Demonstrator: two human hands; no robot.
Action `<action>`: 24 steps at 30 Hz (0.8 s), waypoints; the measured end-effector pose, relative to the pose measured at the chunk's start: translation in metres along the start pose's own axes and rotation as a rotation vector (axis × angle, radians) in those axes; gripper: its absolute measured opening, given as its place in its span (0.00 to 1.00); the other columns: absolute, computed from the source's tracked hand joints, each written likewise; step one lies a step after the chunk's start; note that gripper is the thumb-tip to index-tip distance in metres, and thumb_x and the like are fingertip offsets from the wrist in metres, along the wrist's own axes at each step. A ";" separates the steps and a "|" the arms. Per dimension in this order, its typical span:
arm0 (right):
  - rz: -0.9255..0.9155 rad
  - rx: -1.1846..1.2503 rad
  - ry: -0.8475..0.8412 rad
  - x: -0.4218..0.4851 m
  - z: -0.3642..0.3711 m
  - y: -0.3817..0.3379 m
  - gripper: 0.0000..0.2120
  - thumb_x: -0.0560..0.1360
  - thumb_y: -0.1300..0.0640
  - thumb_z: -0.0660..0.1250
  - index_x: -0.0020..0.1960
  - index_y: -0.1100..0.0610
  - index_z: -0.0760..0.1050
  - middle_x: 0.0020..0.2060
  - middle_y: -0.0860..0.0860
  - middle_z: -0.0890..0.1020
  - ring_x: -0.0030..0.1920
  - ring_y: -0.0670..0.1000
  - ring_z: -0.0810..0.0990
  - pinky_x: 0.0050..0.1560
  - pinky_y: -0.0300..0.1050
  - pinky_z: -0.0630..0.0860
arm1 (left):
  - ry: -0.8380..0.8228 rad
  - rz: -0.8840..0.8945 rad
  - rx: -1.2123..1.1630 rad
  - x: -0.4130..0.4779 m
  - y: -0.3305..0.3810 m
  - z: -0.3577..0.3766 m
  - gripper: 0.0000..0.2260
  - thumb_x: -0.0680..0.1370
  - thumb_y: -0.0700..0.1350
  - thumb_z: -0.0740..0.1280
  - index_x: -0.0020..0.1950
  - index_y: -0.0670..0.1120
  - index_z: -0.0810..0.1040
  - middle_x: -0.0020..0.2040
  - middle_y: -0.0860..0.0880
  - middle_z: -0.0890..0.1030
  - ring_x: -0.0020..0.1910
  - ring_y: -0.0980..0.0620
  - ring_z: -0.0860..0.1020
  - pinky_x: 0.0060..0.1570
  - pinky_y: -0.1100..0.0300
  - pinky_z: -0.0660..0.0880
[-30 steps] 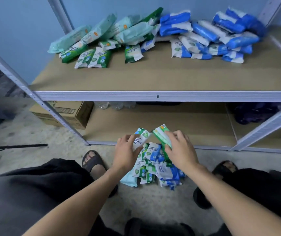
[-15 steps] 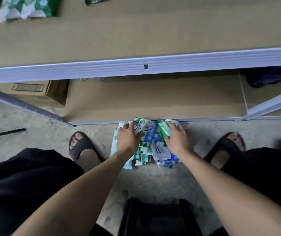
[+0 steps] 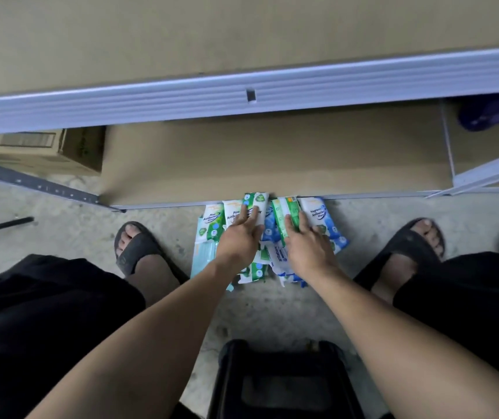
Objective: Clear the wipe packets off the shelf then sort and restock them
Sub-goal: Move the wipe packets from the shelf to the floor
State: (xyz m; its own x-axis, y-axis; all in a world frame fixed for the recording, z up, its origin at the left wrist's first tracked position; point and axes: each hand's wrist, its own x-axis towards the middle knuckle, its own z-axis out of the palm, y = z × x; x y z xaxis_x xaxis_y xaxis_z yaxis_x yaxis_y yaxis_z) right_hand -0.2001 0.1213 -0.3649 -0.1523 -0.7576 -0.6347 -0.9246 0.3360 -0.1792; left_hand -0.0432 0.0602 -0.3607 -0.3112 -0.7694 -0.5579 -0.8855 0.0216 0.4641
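Where palms cover it, the heap of green and blue plastic wipe packets (image 3: 271, 228) is hidden; it lies on grey concrete floor (image 3: 76, 234) against the tan bottom shelf (image 3: 272, 158). Left hand (image 3: 239, 237), right hand (image 3: 308, 246): flat, grasping nothing. Legible: "Pine Antibacterial Wipes".

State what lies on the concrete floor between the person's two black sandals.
In the head view, a heap of green and blue plastic wipe packets lies there, with the left hand and right hand resting on it.
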 end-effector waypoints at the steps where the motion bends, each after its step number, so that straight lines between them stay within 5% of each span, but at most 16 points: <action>1: 0.003 -0.004 -0.017 0.000 -0.004 -0.001 0.33 0.83 0.56 0.57 0.82 0.46 0.44 0.82 0.52 0.44 0.75 0.63 0.60 0.67 0.62 0.71 | -0.023 -0.002 0.003 0.000 0.001 -0.002 0.24 0.86 0.53 0.54 0.82 0.53 0.55 0.83 0.49 0.49 0.78 0.45 0.61 0.70 0.52 0.69; 6: -0.018 0.022 -0.027 -0.012 -0.026 0.000 0.29 0.84 0.47 0.57 0.82 0.48 0.51 0.81 0.52 0.51 0.77 0.63 0.57 0.74 0.61 0.65 | -0.094 0.000 0.133 -0.005 0.008 -0.017 0.26 0.85 0.54 0.56 0.82 0.52 0.54 0.83 0.47 0.50 0.80 0.42 0.54 0.76 0.50 0.59; 13: -0.063 -0.074 0.020 -0.044 -0.056 0.003 0.17 0.81 0.51 0.59 0.69 0.52 0.70 0.64 0.56 0.76 0.63 0.60 0.72 0.61 0.53 0.75 | -0.008 0.117 0.376 -0.039 0.025 -0.049 0.21 0.82 0.55 0.62 0.73 0.50 0.72 0.72 0.47 0.74 0.71 0.43 0.69 0.66 0.51 0.71; 24: -0.198 -0.061 0.276 -0.134 -0.141 -0.019 0.16 0.80 0.53 0.59 0.65 0.53 0.74 0.61 0.55 0.78 0.62 0.60 0.74 0.62 0.52 0.73 | 0.183 0.344 0.555 -0.117 0.088 -0.112 0.18 0.81 0.52 0.62 0.70 0.52 0.74 0.67 0.49 0.77 0.64 0.44 0.75 0.60 0.54 0.71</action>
State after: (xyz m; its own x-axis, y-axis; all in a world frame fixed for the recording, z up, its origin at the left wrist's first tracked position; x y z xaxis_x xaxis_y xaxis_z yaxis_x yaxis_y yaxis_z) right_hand -0.2114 0.1371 -0.1704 -0.0489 -0.9304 -0.3633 -0.9636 0.1396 -0.2278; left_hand -0.0462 0.0809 -0.1771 -0.5866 -0.7547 -0.2939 -0.8078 0.5713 0.1451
